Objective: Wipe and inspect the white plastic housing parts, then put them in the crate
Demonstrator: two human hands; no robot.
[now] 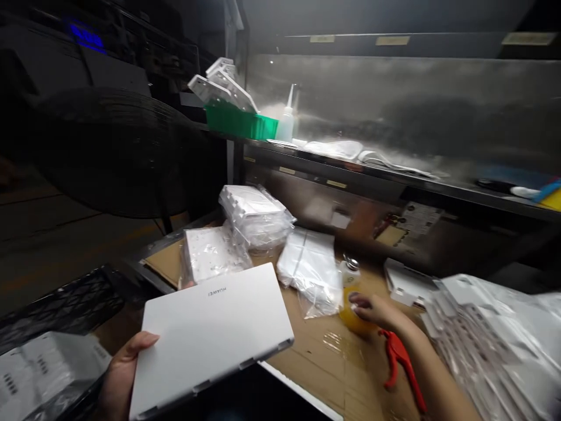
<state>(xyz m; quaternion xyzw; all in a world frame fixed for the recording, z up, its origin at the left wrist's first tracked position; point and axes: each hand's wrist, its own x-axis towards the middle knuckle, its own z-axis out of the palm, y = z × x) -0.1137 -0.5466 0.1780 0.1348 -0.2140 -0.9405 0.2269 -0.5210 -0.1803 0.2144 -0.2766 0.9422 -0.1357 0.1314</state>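
Note:
A flat silver laptop lid [214, 333], marked HUAWEI and with notches along its near edge, is held tilted in front of me. My left hand [127, 362] grips its left side, thumb on top. To the right, my right hand [367, 309] has its fingers curled in at a round yellow object [353, 318]. Blur hides whether the fingertips pinch something small there. Just behind stands a white bottle with a metal cap [350, 269]. Red-handled pliers [401, 365] lie beside my right forearm.
Bagged white parts [256, 213] and clear plastic bags [309, 263] lie at the back of the cardboard-covered bench [315, 362]. Stacked pale panels [486, 345] stand at right. Above runs a shelf with a green bin [241, 121] and a nozzle bottle [286, 120]. A black crate [65, 298] is at left.

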